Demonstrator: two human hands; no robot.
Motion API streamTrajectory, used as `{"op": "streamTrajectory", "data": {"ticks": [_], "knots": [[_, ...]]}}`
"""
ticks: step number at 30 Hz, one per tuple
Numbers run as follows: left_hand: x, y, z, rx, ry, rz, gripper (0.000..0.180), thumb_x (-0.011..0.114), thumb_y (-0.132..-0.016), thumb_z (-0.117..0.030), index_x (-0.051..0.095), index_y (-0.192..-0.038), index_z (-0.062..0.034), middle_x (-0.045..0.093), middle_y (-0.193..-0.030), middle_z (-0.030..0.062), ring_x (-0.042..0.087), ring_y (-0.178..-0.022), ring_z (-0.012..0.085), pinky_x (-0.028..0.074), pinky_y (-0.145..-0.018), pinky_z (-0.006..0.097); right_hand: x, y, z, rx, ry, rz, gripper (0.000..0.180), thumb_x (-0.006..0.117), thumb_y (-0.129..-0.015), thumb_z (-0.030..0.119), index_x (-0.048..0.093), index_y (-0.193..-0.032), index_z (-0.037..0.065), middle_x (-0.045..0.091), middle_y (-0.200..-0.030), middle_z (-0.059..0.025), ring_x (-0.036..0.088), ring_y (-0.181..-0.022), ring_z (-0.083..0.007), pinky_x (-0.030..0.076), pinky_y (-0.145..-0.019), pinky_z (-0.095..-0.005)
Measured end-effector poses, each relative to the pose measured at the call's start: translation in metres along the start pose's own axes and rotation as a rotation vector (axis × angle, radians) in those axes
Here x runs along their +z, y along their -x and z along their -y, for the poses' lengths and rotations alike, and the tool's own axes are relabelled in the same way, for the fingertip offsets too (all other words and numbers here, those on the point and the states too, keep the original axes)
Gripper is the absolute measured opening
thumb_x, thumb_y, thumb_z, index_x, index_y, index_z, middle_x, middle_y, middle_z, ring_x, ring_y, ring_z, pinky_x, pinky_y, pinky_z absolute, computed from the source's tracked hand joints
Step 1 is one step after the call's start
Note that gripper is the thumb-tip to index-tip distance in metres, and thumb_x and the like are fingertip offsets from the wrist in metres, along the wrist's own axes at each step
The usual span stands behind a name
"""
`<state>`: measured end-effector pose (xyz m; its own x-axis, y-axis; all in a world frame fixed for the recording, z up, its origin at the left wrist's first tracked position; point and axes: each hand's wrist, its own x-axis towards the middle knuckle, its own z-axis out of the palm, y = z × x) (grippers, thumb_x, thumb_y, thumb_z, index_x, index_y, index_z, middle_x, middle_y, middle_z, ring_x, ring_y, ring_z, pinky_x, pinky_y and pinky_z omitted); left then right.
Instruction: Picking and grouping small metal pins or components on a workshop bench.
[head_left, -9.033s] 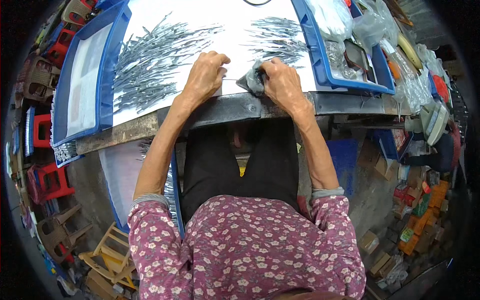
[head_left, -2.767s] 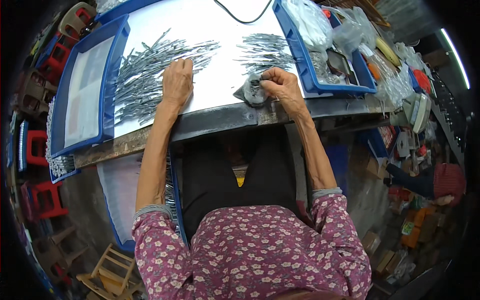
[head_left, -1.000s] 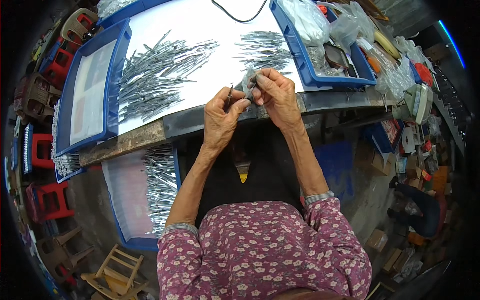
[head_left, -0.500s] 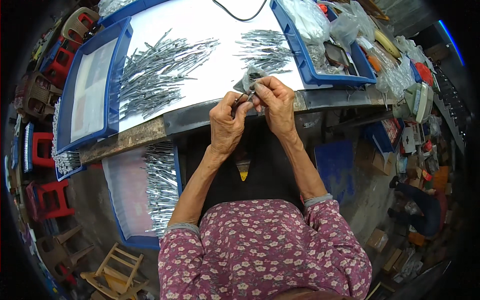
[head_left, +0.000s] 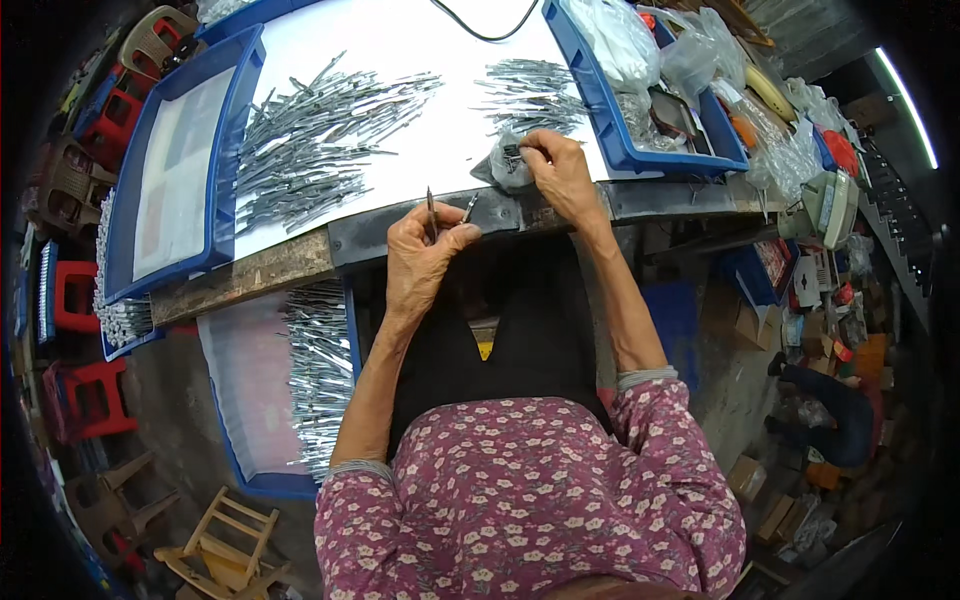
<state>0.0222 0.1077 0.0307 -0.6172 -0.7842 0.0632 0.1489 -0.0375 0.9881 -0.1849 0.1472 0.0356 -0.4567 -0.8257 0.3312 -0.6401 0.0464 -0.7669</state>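
Observation:
My left hand [head_left: 420,258] is closed at the table's near edge. A slim silver metal piece [head_left: 470,208] sticks up from its fingertips, and a thin dark pointed piece [head_left: 431,203], perhaps a tool, rises between the fingers. To its right, my right hand [head_left: 566,182] pinches at the mouth of a small clear plastic bag [head_left: 506,174] holding small dark parts; what the fingertips grip is hidden. Beyond the hands lie a large pile of thin metal strips [head_left: 320,140] on the left and a smaller pile of strips [head_left: 530,95] on the right.
A blue tray [head_left: 222,200] stands on the table's left, and a blue bin [head_left: 625,150] with plastic bags on its right. Below the edge, another blue tray [head_left: 245,440] holds more strips. Red stools [head_left: 95,400] stand left; a person [head_left: 835,415] is at the far right.
My hands were together over one small piece. Now the right hand has moved up and right to the bag, while the left has drawn slightly left, keeping the metal piece.

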Motion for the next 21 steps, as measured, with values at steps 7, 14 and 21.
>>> {"op": "streamTrajectory", "data": {"ticks": [7, 14, 21], "knots": [[-0.014, 0.002, -0.006, 0.006, 0.019, -0.039, 0.016, 0.067, -0.075, -0.01, 0.056, -0.081, -0.0013, 0.054, -0.068, -0.0019, 0.049, -0.06, 0.0039, 0.039, -0.057, 0.016, 0.011, -0.013, -0.012, -0.212, 0.518, 0.153, 0.011, 0.055, -0.073, 0.006, 0.058, -0.081, -0.002, 0.057, -0.079, -0.0189, 0.056, -0.074, -0.0332, 0.044, -0.067, -0.0386], [-0.019, 0.003, -0.007, -0.013, 0.07, 0.02, 0.017, 0.065, -0.078, -0.011, 0.051, -0.081, -0.0029, 0.052, -0.066, -0.0006, 0.051, -0.06, 0.0053, 0.042, -0.057, 0.018, 0.01, -0.022, -0.009, -0.217, 0.59, 0.266, 0.01, 0.051, -0.072, 0.005, 0.055, -0.074, -0.005, 0.055, -0.072, -0.0212, 0.055, -0.07, -0.0378, 0.043, -0.064, -0.0433], [-0.024, 0.002, -0.007, -0.083, 0.007, 0.101, 0.018, 0.062, -0.08, -0.017, 0.052, -0.085, -0.0027, 0.05, -0.065, -0.0014, 0.048, -0.059, 0.0052, 0.038, -0.054, 0.018, 0.007, -0.024, 0.001, -0.269, 0.673, 0.331, 0.008, 0.051, -0.066, 0.002, 0.052, -0.064, -0.006, 0.056, -0.069, -0.0229, 0.057, -0.07, -0.0385, 0.046, -0.059, -0.0438]]}}
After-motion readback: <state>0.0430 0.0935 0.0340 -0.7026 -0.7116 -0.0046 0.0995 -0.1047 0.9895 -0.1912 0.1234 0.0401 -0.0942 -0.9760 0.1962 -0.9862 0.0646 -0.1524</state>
